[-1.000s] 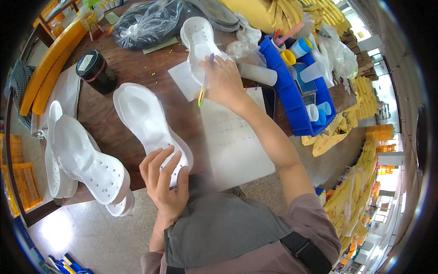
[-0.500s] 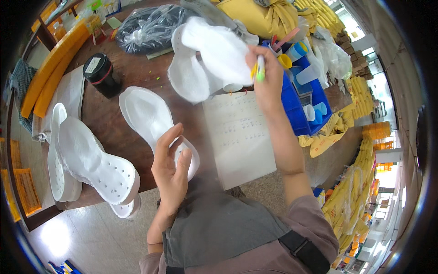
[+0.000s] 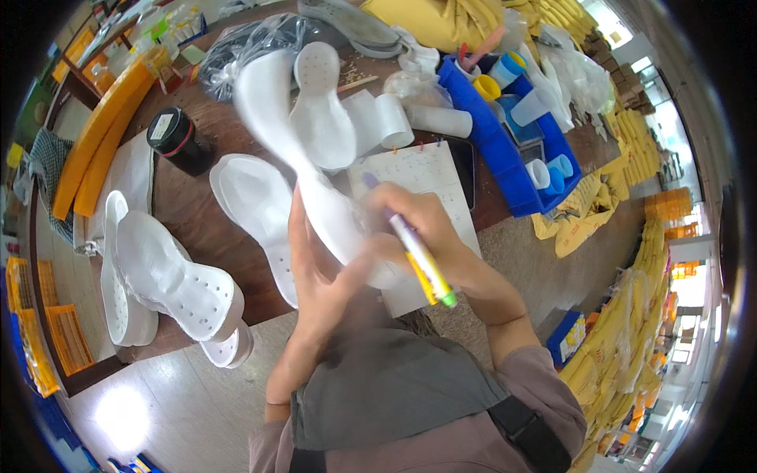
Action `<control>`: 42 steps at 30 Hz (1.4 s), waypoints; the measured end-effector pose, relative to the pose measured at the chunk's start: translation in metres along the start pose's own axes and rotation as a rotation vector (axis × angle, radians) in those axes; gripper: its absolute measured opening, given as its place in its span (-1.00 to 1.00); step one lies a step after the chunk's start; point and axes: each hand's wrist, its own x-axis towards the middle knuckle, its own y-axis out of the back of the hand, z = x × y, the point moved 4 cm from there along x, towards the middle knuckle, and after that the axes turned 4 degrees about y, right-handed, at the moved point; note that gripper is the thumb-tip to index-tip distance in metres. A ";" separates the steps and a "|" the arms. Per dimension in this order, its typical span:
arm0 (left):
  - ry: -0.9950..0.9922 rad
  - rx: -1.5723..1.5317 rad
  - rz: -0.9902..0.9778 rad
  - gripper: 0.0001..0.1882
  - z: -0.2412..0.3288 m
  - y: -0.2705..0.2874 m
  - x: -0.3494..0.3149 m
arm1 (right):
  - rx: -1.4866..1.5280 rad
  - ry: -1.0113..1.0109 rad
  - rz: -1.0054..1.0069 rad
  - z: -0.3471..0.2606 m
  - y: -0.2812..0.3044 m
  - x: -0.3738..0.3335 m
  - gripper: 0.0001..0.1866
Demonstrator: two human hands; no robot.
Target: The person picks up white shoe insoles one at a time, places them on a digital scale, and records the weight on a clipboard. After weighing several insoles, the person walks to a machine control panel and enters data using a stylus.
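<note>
A white shoe sole [image 3: 315, 185], blurred by motion, is tilted up in front of me over the table. My left hand [image 3: 319, 288] grips its near end, fingers along one side and thumb on the other. My right hand [image 3: 426, 225] is closed round a slim pen [image 3: 418, 260] in white, yellow and purple with a green end, beside the sole; whether it also touches the sole is blurred. Under the raised sole lies an open notebook [image 3: 430, 173] with handwriting. Another white sole [image 3: 256, 197] rests left of my left hand, and a perforated one [image 3: 323, 118] lies beyond.
Several white soles [image 3: 177, 276] are stacked at the table's left edge. A black jar [image 3: 181, 142] stands behind them, near curved orange strips [image 3: 102, 134]. White rolls [image 3: 440, 121] and a blue bin [image 3: 493, 142] of cups are at the back right. Yellow sacks [image 3: 607, 347] line the right.
The white sole has come from my right hand at the back right down to my left hand. My right hand has moved nearer and keeps the pen.
</note>
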 end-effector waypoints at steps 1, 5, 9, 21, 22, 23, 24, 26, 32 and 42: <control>-0.040 0.098 -0.008 0.09 0.002 -0.002 0.001 | -0.053 0.000 0.014 -0.004 -0.001 0.003 -0.63; 0.087 0.079 -0.062 0.08 0.002 -0.014 -0.001 | -0.320 0.342 0.134 -0.025 0.018 0.004 -0.74; 0.304 -0.086 -0.226 0.02 -0.014 -0.045 -0.004 | -0.716 0.393 0.160 -0.017 0.051 -0.037 -0.76; 0.112 0.258 -0.742 0.15 -0.050 -0.156 -0.012 | -0.137 -0.422 0.651 0.028 0.207 -0.199 -0.24; 0.069 0.388 -0.765 0.15 -0.047 -0.172 -0.016 | 0.032 -0.269 0.540 0.034 0.187 -0.188 -0.10; -0.102 0.478 -0.789 0.12 -0.043 -0.188 -0.014 | 0.236 -0.162 0.494 0.034 0.170 -0.181 0.03; -0.128 0.423 -0.751 0.13 -0.040 -0.203 -0.016 | 0.411 -0.126 0.435 0.031 0.163 -0.178 0.11; -0.238 0.660 -0.620 0.14 -0.034 -0.213 -0.014 | 0.502 -0.171 0.532 0.030 0.166 -0.175 0.23; -0.444 0.855 -0.222 0.02 -0.040 -0.197 -0.005 | -0.130 -0.161 0.424 0.040 0.295 -0.145 -0.38; -0.048 1.011 0.028 -0.38 -0.090 -0.142 -0.048 | -0.875 -0.071 -0.027 0.179 0.441 -0.013 -0.44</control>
